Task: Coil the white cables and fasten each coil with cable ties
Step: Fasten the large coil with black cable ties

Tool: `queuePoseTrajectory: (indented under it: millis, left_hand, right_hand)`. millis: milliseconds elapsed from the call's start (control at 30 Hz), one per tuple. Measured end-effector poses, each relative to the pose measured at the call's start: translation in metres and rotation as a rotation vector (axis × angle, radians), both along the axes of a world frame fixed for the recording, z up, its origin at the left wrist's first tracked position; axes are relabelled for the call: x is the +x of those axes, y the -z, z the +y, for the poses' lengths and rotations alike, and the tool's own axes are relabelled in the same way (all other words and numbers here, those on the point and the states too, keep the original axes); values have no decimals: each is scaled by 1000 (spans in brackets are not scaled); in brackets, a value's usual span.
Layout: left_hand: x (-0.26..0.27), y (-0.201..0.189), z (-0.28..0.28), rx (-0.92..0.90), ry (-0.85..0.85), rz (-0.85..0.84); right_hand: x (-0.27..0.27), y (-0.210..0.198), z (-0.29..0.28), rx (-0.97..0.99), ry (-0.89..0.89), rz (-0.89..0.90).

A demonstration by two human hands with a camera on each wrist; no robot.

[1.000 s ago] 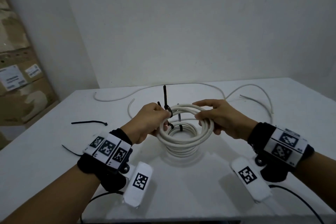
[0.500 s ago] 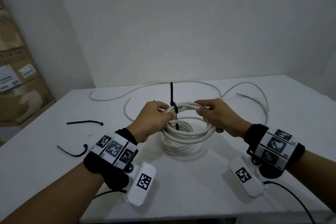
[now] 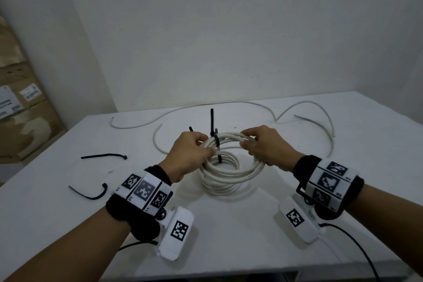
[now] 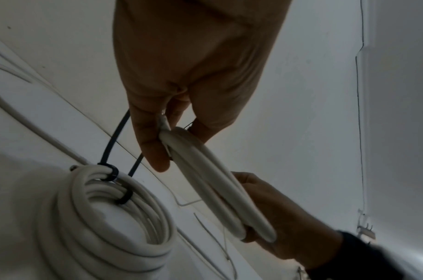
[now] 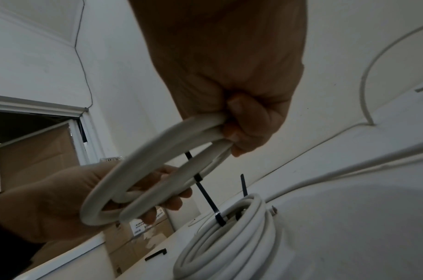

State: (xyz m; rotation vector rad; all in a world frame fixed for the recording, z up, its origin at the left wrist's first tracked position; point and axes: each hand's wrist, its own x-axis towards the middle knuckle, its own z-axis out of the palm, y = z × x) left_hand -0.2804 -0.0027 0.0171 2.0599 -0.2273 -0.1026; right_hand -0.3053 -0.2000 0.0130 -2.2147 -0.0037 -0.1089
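A small white cable coil (image 3: 231,137) is held between both hands above a larger tied white coil (image 3: 226,181) lying on the table (image 3: 229,247). My left hand (image 3: 209,150) pinches the small coil's left side, with thumb and fingers curled on the strands (image 4: 213,181). My right hand (image 3: 246,142) grips its right side (image 5: 143,157). A black cable tie (image 3: 215,139) is looped round the held coil between the hands, its tail pointing up. The lower coil (image 5: 229,242) carries black ties (image 4: 114,174) too.
Two loose black cable ties (image 3: 103,156) (image 3: 91,194) lie on the table to the left. Uncoiled white cables (image 3: 183,112) (image 3: 309,110) trail across the back. Cardboard boxes (image 3: 20,121) stand beyond the left edge. A wall rises behind the table.
The held coil has shifted a little to the right and away from the lower coil. The tie's upright tail now stands clear of my left fingers. Both hands keep their hold.
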Motion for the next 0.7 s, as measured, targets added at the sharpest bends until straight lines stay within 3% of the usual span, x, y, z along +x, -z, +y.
queuePoseTrajectory:
  millis: [167, 300, 533, 700]
  left_hand:
    - [1, 8, 5, 166, -26, -126]
    - [8, 21, 7, 361, -14, -142]
    - [16, 26, 8, 406, -1, -137]
    - [17, 26, 12, 352, 15, -20]
  right_hand:
    - [15, 1, 9, 0, -26, 43]
    - [23, 11, 18, -114, -50, 91]
    - [26, 19, 15, -80, -20, 216]
    - [21, 14, 15, -73, -66, 277]
